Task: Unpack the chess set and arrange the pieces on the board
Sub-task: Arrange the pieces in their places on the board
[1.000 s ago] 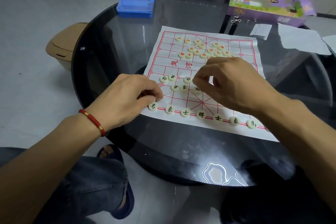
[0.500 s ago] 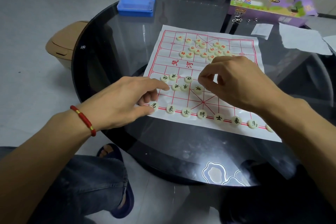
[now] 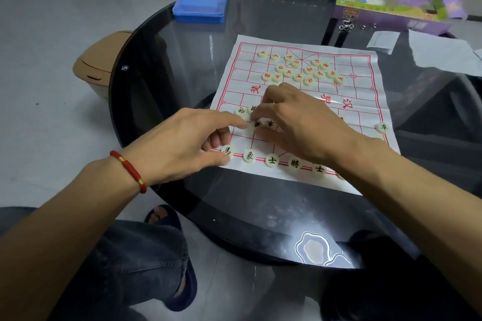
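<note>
Sorting: black-lettered pieces, near half of the board, a paper sheet spread flat on the glass table.
Left hand: resting at the sheet's near left corner, forefinger stretched out to touch a loose black piece; thumb lying beside the corner piece; other fingers curled under, holding nothing visible.
Right hand: reaching across from the right, fingers bent down over the small cluster of loose black pieces; whether a piece is pinched cannot be told, fingertips hidden behind the knuckles.
Near row: five pieces showing, spaced along the red edge line, so likely set as the back rank already; further right hidden under the right arm.
Lone black piece: on the sheet's right edge, well apart from the rest, seemingly placed as a soldier.
Red-lettered pieces: bunched on the far half, not on grid points, probably waiting their turn.
Blue box: shut, at the table's far left edge.
Purple carton: far right, beyond the sheet.
Stage, as judged: black side partly arranged, red side not begun.
</note>
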The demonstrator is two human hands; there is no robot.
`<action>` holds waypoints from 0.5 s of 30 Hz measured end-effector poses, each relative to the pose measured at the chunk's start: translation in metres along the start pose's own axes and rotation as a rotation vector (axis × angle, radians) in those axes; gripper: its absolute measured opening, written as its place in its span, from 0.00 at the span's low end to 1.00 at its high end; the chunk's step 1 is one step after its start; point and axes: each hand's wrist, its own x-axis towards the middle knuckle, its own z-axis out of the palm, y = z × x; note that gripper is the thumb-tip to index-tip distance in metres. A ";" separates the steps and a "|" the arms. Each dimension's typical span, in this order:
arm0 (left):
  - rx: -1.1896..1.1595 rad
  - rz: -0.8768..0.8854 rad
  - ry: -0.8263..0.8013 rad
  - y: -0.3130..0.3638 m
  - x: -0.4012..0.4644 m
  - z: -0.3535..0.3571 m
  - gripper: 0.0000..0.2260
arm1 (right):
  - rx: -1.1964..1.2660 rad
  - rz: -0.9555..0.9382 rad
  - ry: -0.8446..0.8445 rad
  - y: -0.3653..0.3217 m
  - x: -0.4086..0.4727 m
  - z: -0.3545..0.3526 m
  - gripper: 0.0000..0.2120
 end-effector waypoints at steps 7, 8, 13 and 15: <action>-0.417 -0.202 0.266 0.009 0.002 -0.011 0.08 | 0.081 -0.014 0.237 -0.021 -0.002 -0.011 0.14; -0.610 -0.251 0.246 0.014 0.001 -0.011 0.08 | 0.075 -0.023 0.264 -0.026 -0.002 -0.011 0.14; -0.815 -0.347 0.259 0.021 -0.001 -0.016 0.08 | -0.014 -0.044 0.224 -0.029 -0.002 -0.016 0.19; -0.649 -0.365 0.278 0.013 -0.001 -0.023 0.04 | 0.030 0.060 0.280 -0.010 0.000 -0.028 0.16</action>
